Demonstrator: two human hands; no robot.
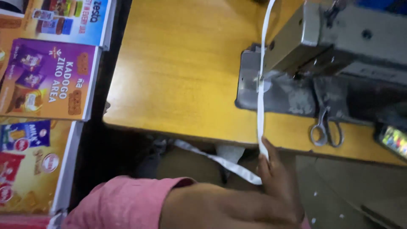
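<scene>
My left hand [277, 182] is just below the front edge of the yellow table [178, 72], with the thumb and fingers pinched on a narrow white tape [260, 114]. The tape runs from the hand up across the table edge, passes under the foot of the grey sewing machine [339, 38], and goes on past the top of the view. A loose end of it hangs off to the left under the table. My forearm and a pink sleeve [123, 203] fill the bottom of the view. My right hand is out of sight.
Metal scissors [325, 129] lie on the machine's base near the table's front edge. A phone with a lit screen [394, 140] sits at the far right. Colourful printed cartons [46, 80] are stacked along the left side, beside the table.
</scene>
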